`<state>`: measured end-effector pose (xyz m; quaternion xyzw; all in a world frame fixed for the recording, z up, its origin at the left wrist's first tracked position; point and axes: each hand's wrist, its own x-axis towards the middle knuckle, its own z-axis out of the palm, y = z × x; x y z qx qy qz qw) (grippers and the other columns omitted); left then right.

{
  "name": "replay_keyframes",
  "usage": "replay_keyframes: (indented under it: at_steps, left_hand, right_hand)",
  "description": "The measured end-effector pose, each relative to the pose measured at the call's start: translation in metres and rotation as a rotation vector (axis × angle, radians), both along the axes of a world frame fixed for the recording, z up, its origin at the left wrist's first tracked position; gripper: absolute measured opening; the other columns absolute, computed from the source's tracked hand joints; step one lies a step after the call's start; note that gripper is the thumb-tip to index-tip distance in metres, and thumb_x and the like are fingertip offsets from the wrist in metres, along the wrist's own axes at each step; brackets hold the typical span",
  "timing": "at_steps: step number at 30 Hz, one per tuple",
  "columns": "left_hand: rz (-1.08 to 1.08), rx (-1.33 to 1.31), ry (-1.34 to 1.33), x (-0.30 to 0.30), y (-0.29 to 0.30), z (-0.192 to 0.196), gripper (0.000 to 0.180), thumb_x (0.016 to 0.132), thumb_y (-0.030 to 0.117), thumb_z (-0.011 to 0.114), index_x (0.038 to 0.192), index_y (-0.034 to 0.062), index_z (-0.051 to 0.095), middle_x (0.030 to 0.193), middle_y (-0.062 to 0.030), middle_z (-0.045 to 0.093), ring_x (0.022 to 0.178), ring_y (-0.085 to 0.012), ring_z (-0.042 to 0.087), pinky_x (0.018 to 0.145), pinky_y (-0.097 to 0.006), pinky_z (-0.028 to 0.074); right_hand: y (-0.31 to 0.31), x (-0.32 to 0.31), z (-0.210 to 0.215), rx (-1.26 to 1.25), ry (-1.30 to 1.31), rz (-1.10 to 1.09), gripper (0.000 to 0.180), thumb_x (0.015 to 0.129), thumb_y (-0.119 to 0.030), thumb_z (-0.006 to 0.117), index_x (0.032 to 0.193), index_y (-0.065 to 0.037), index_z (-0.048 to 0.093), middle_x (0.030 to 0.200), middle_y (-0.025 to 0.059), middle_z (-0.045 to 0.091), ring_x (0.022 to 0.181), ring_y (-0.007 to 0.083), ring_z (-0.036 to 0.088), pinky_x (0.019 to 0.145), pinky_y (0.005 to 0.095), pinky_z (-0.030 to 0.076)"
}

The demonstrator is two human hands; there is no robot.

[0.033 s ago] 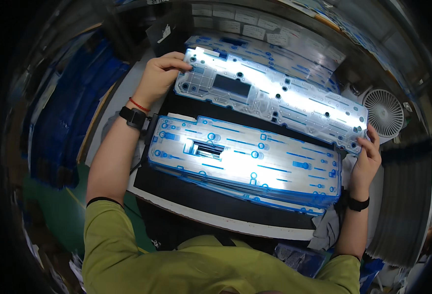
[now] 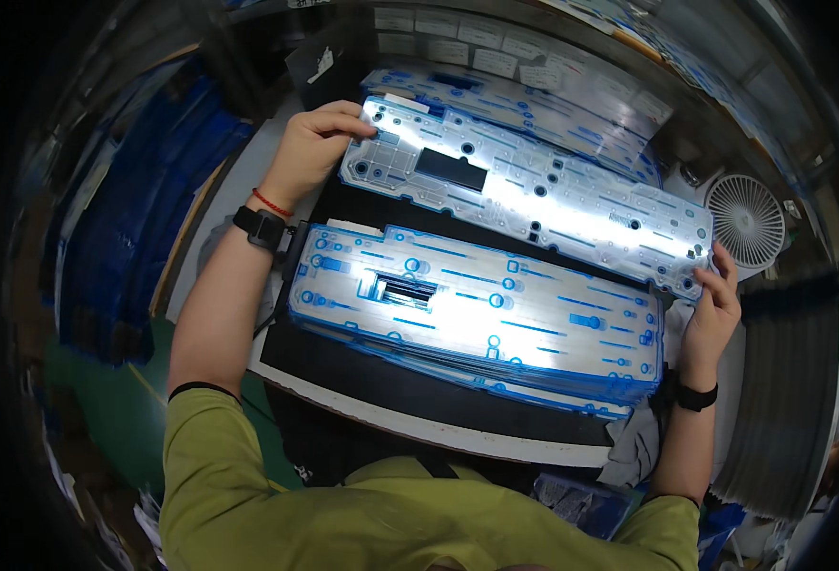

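A long panel with a silvery, clear-looking face, blue edges, small holes and one rectangular cutout (image 2: 519,202) is held up by its two short ends. My left hand (image 2: 317,143) pinches its left end between thumb and fingers. At the lower right corner, my right hand (image 2: 714,303) grips the other end. Just nearer to me lies a stack of similar flat panels (image 2: 553,295), with blue outlines and slots on the top one. Bright glare washes out part of both surfaces. Behind the held panel, more blue-marked panels (image 2: 524,105) stand or lean, partly hidden.
A white fan (image 2: 745,219) stands at the right, beside my right hand. The stack rests on a black mat (image 2: 362,362) on a white-edged table (image 2: 419,440). Blue sheets (image 2: 144,219) fill a rack at the left. A tall grey stack (image 2: 783,400) is at the right.
The held panel has tilted slightly, and the glare band on it has shifted lower. Both hands keep nearly the same place and grip.
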<state>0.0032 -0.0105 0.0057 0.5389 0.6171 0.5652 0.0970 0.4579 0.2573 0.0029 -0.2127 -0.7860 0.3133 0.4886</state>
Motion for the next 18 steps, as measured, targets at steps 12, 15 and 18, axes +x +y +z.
replay_keyframes:
  at_steps: [12, 15, 18]
  left_hand:
    - [0.006, 0.015, 0.010, -0.0021, -0.0009, -0.0015, 0.029, 0.081, -0.012, 0.049, 0.095, -0.0017, 0.072, 0.105, -0.0079, 0.067, 0.096, -0.0162, 0.063, 0.085, -0.026, 0.049]
    - [0.005, 0.008, 0.025, -0.0030, -0.0011, -0.0014, 0.029, 0.080, -0.011, 0.050, 0.096, -0.0004, 0.072, 0.106, -0.0080, 0.066, 0.097, -0.0174, 0.063, 0.085, -0.026, 0.050]
    - [-0.019, 0.053, -0.048, -0.0015, 0.0023, -0.0044, 0.027, 0.082, -0.009, 0.054, 0.100, 0.0011, 0.071, 0.111, -0.0082, 0.064, 0.100, -0.0183, 0.062, 0.087, -0.026, 0.049]
  right_hand:
    - [0.0015, -0.0016, -0.0001, -0.035, -0.003, 0.019, 0.019, 0.086, 0.009, 0.051, 0.090, 0.002, 0.068, 0.130, 0.0155, 0.053, 0.123, 0.0267, 0.049, 0.102, 0.0346, 0.039]
    - [0.0015, -0.0011, -0.0001, -0.052, 0.004, 0.025, 0.019, 0.087, 0.009, 0.051, 0.091, 0.002, 0.068, 0.130, 0.0154, 0.053, 0.123, 0.0268, 0.048, 0.102, 0.0348, 0.039]
    - [0.0029, 0.0011, -0.0022, -0.050, 0.028, 0.042, 0.017, 0.088, 0.006, 0.053, 0.095, 0.002, 0.068, 0.131, 0.0153, 0.052, 0.124, 0.0268, 0.048, 0.102, 0.0347, 0.039]
